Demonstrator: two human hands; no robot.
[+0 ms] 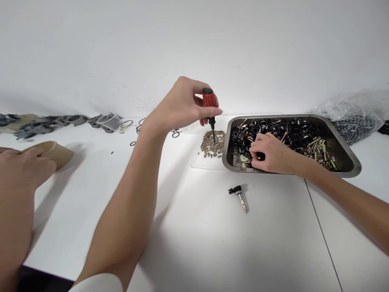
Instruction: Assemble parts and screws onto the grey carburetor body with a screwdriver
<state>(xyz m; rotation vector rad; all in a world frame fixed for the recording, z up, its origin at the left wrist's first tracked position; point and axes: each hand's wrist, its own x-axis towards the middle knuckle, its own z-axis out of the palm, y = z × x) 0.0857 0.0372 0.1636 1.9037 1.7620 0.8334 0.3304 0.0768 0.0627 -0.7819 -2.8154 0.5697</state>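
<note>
My left hand (pixel 179 106) grips a red-handled screwdriver (pixel 209 98) upright, its tip standing in a pile of small brass screws (pixel 212 144) on a clear plastic sheet. My right hand (pixel 272 156) rests inside the metal tray (pixel 349 162) at its near left corner, fingers pinched on a small black part (pixel 260 156). The tray is full of mixed black rings, brass pins and metal pieces. A small assembled piece with a black head and a metal shaft (pixel 238 194) lies on the white table in front of the tray.
Another person's hand (pixel 18 170) lies on a cardboard roll (pixel 56 152) at the far left. Grey plastic parts (pixel 45 123), a clear cup (pixel 110 121) and black O-rings (pixel 127 123) line the back edge. A plastic bag of dark parts (pixel 355 117) sits behind the tray.
</note>
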